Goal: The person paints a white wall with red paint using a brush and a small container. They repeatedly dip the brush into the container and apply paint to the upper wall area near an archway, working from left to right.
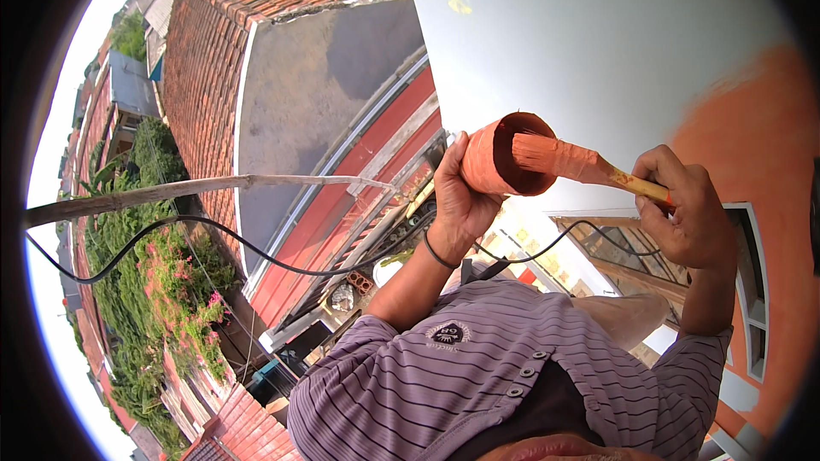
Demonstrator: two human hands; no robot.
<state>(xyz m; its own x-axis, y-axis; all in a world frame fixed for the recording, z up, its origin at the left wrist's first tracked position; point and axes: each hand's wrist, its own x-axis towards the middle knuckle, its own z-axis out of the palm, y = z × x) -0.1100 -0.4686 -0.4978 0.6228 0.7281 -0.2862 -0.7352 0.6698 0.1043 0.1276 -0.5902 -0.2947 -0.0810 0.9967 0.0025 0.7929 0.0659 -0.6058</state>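
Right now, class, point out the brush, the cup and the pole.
Brush [581, 162]: head view, on its paint-coated middle.
Cup [484, 158]: head view, on its orange outer wall.
Pole [205, 187]: head view, about midway along its length.

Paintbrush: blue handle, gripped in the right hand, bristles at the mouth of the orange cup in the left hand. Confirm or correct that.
The paintbrush handle is yellow with some orange, not blue, as the head view shows. The right hand does grip it, bristles at the mouth of the orange cup in the left hand.
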